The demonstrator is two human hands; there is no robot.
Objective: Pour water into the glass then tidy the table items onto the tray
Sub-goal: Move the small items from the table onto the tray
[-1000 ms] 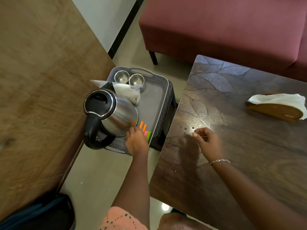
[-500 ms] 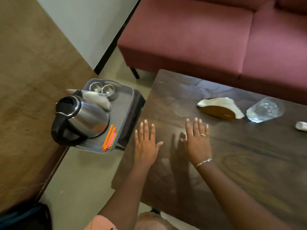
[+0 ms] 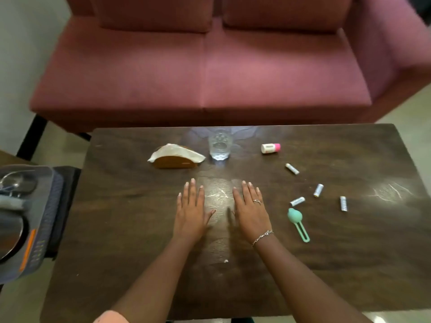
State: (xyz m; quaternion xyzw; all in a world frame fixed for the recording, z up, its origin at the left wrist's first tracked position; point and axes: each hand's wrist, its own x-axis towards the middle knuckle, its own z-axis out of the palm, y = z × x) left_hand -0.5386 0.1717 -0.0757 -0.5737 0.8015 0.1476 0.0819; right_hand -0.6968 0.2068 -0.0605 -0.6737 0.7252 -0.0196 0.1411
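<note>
Both hands are flat on the dark wooden worktop (image 3: 140, 229), palms down and fingers spread, holding nothing. The left hand (image 3: 190, 212) and the right hand (image 3: 250, 212) lie side by side near the middle, close but apart, with a shiny patch of wood between them. There's a ring on the right hand and a thin bracelet (image 3: 262, 237) at its wrist.

Beyond the hands, the glass (image 3: 219, 144) stands upright near the far edge, clear, and how much water is in it is hard to tell. Just beside it on the left sits a wooden napkin holder (image 3: 175, 162) with white napkins draped over it. To the right of the glass, a small white bottle with a pink cap (image 3: 270, 148) lies on its side.

Four batteries are scattered on the right side: one (image 3: 292, 169) farther back, one (image 3: 318, 190) near it, one (image 3: 297, 201) close to the right hand, one (image 3: 343, 203) well out right. A mint-green tool with a looped handle (image 3: 298, 223) lies just below the near battery.

At the left edge, off the worktop, the grey tray (image 3: 44, 206) carries a steel kettle (image 3: 9, 236), only partly in view, and an orange strip (image 3: 27, 249). A maroon sofa (image 3: 205, 66) stands behind.
</note>
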